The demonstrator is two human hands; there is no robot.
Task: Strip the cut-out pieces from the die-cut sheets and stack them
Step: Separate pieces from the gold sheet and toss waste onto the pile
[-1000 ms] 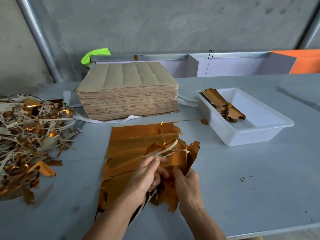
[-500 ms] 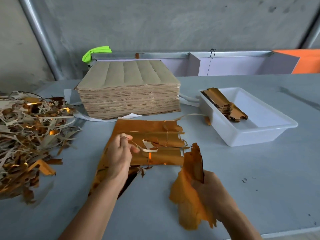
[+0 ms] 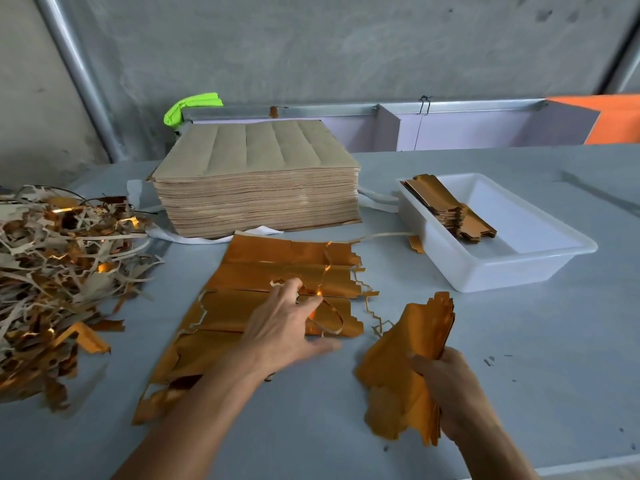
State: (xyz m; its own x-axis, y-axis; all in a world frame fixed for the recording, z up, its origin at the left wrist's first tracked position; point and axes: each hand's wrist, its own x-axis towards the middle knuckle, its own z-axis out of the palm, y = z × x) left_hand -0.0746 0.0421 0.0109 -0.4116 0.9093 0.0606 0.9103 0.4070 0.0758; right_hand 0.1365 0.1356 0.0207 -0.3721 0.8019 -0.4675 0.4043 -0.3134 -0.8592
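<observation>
The table carried the tall stack of uncut sheets toward its far edge, the scrap heap at its left edge and the white tray of finished pieces toward the far right. A second earlier both hands had worked together on the gold sheet; they had since parted, so one bundle had come free (stacking it looked like the next job). The left hand lay on the sheet mid-table, thumb out and fingers loosely spread, a thin waste strip curling at its fingertips. The right hand, near the front edge, gripped the stripped bundle with its fingers curled round it.
</observation>
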